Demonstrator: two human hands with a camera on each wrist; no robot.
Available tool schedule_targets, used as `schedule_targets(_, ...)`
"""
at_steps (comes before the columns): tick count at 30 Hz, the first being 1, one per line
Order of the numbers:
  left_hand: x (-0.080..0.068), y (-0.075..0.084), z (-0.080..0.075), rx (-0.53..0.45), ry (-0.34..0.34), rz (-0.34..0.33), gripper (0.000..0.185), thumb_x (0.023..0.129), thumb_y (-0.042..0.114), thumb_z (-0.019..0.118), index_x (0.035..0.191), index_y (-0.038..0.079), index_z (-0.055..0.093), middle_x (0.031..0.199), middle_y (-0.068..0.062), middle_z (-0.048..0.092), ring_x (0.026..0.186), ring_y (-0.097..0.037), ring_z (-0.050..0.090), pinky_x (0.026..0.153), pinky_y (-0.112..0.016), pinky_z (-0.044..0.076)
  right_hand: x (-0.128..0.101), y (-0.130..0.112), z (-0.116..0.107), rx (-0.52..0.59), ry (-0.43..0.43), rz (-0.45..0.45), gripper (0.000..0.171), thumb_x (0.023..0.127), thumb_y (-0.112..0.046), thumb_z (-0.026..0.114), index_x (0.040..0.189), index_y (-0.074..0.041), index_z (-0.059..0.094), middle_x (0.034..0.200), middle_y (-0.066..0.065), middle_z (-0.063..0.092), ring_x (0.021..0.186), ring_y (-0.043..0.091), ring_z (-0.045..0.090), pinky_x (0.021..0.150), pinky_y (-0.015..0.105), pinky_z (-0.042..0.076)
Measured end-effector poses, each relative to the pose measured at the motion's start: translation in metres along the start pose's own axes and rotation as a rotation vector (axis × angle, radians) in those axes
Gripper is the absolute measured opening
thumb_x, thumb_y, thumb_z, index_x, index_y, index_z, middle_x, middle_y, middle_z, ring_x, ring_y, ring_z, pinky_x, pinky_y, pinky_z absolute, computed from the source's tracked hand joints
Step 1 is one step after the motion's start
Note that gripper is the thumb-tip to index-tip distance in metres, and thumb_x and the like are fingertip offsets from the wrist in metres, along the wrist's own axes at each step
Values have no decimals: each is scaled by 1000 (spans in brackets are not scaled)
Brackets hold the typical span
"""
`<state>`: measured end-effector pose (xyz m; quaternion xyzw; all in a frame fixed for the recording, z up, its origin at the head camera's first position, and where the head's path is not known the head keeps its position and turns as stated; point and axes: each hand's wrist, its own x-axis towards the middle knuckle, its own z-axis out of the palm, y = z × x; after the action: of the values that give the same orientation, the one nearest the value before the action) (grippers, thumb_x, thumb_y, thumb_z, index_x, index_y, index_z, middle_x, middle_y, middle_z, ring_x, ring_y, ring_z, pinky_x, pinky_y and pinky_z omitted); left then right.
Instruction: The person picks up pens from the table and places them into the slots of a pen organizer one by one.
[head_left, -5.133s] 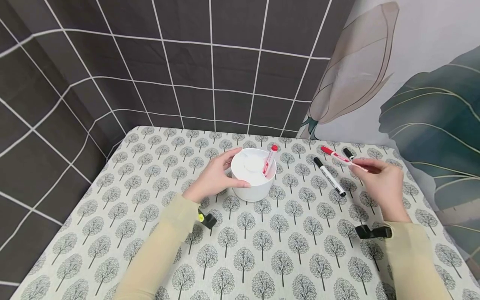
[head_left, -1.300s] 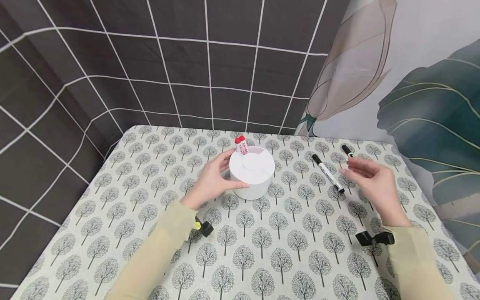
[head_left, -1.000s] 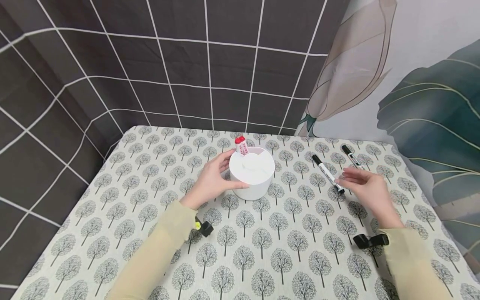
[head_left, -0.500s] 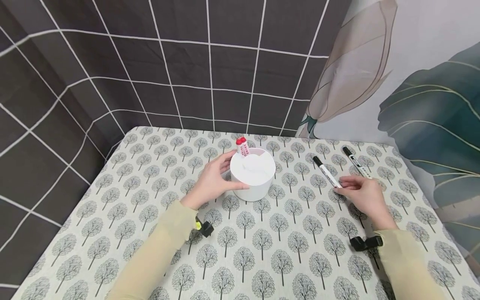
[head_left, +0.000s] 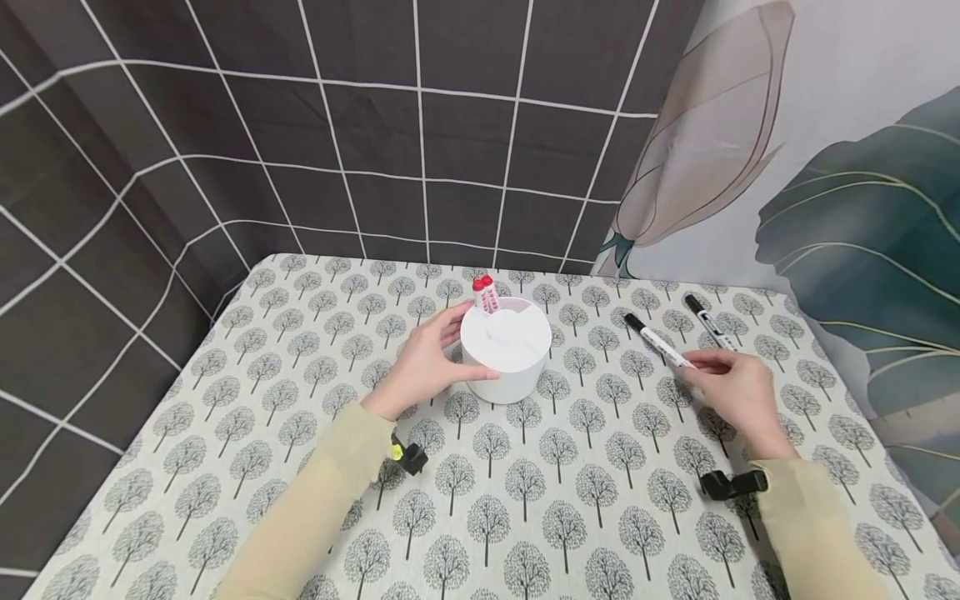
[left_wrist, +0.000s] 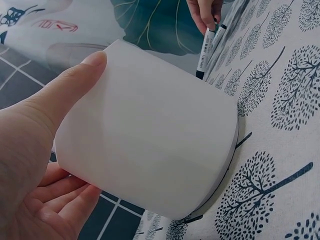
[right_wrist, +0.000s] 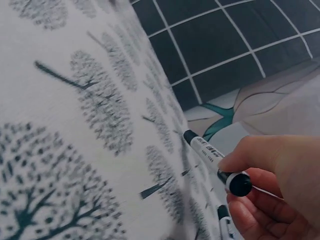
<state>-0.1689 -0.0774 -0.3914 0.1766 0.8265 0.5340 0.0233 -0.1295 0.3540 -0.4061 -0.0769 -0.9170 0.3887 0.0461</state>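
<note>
So the table (head_left: 225, 467) with the tree-print cloth is carrying everything, and the white round holder (head_left: 507, 354) is sitting a bit toward its far edge, near the middle. The left hand (head_left: 423, 362) is wrapping around the holder's left side, thumb and fingers curled on the wall, probably just bracing it so it isn't sliding. Two red-capped markers (head_left: 483, 293) are poking up at the holder's far rim. Over toward the right edge, the right hand (head_left: 731, 392) is pinching a black marker (head_left: 658, 340) by its near end, tip pointing at the far edge, while a second black marker (head_left: 705, 318) is lying just beyond it. The right wrist view is showing that pinch up close (right_wrist: 212, 156); the left wrist view is only giving the holder's outer wall (left_wrist: 150, 135), no red caps.
</note>
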Motion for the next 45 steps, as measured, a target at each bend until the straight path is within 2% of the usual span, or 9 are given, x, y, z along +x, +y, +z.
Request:
schedule_targets(6,0,1,0,-6,0,-8,107,65,34,99,154,12,43,153,-4,47,132,-22,53,108,-29,46,0,-16,-8,15,115,11,34,90,-20,79,119,-2,73,89,-6,71,73,1,63,60,15,54)
schedule_targets(11,0,0,1,-8,-1,-11,107,65,33,99,154,13,43,153,-4,47,132,-22,54,108,-29,46,-1,-34,-18,112,157,13,33,91,-21,78,119,-4,73,85,-20,67,75,-3,64,57,12,52)
schedule_targets(17,0,0,1,-22,-5,-19,108,65,33,99,155,14,42,153,-3,47,132,-22,53,108,-30,45,-3,-67,-27,281,250,-5,31,89,-20,82,117,-8,76,93,-17,70,80,-1,66,68,8,53)
schedule_targets(21,0,0,1,-26,-8,-23,108,65,33,99,155,14,42,153,-3,47,133,-22,53,109,-30,45,-2,-89,-28,355,343,-50,27,86,-11,83,111,-3,78,91,-10,70,75,3,63,65,8,52)
schedule_targets(24,1,-1,1,-17,-10,-22,108,65,34,98,155,14,42,153,-2,47,132,-22,53,108,-28,45,-2,-104,-30,479,371,-97,27,82,-5,84,108,0,78,92,-2,70,74,9,61,62,11,51)
schedule_targets(30,1,-1,0,-16,-8,-13,108,66,34,98,155,13,42,153,-2,47,132,-21,53,108,-28,44,0,-131,-25,781,359,-212,34,77,4,87,109,5,76,91,6,70,74,13,60,63,15,51)
schedule_targets(35,1,-1,-1,-22,-6,-4,108,65,33,99,155,12,42,152,-3,48,132,-22,53,109,-29,45,4,-155,-10,907,365,-318,37,76,6,87,111,5,75,90,9,74,73,14,65,67,18,54)
schedule_targets(41,1,-1,-1,-15,-6,-6,108,65,34,98,155,12,42,153,-3,48,132,-21,53,109,-28,44,11,-177,12,973,271,-398,35,79,9,84,112,4,75,99,12,75,84,18,70,78,21,58)
schedule_targets(45,1,-3,-1,-16,-10,2,108,66,34,98,155,12,42,152,-3,48,132,-22,53,109,-29,44,18,-182,25,919,189,-402,33,81,6,83,113,0,76,102,10,75,86,17,70,80,22,59)
